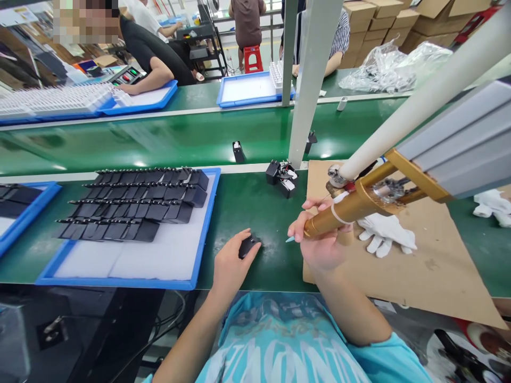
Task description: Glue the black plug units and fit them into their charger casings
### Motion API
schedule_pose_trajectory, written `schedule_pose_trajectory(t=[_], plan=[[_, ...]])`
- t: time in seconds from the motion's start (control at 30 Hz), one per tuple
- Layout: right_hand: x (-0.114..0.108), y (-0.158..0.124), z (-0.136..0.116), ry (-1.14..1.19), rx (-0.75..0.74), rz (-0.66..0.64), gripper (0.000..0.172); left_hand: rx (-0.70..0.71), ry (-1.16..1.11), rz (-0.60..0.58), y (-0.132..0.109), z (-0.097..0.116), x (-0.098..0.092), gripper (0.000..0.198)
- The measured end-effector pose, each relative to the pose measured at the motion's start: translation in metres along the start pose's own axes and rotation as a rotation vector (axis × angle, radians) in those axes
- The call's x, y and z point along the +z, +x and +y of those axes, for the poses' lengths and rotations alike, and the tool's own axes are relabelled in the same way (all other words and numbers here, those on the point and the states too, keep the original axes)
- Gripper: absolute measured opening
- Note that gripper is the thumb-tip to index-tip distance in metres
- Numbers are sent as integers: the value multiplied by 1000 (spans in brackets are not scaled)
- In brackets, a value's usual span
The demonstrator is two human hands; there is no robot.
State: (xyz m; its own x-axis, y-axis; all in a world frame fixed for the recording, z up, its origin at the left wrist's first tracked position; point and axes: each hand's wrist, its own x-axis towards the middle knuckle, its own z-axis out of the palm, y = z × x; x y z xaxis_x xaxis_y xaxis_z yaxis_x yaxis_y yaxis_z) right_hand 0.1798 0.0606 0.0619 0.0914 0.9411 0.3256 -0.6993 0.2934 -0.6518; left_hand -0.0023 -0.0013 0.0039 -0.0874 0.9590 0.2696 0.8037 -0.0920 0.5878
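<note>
Near the table's front edge, my left hand (231,261) is closed on a small black box-shaped housing (248,247), fingers on one side and thumb on the other. To the right, my right hand (319,247) is closed round a thin tool with a pale blue tip (290,239), pointing left. A gold machine cylinder (335,215) covers part of that hand and hides most of the tool. Several black housings with wires and white parts (284,178) lie together beyond my hands. Further left, rows of similar black housings (131,199) fill much of a blue-rimmed tray (205,229).
White gloves (385,234) lie on a cardboard sheet (431,266) at the right. A white post (311,80) and the slanting machine arm (451,138) stand close by. Behind runs a green conveyor belt (179,135) carrying a black housing (238,152). People work across it.
</note>
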Motion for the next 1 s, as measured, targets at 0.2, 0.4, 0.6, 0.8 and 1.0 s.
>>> schedule_pose_trajectory(t=[0.2,0.4,0.6,0.8,1.0], plan=[[0,1,0,30,4,-8,29,-22,-112,9,5,8,5,13],[1,0,-1,2,2,-1,28,-61,-265,132,-4,5,19,17],[2,2,-2,-25,-3,1,31,124,-95,194,-2,1,24,8],[2,1,-2,-18,-1,5,30,192,91,153,-3,4,20,7],[3,1,-2,-34,3,40,30,115,323,-94,-8,7,6,33]])
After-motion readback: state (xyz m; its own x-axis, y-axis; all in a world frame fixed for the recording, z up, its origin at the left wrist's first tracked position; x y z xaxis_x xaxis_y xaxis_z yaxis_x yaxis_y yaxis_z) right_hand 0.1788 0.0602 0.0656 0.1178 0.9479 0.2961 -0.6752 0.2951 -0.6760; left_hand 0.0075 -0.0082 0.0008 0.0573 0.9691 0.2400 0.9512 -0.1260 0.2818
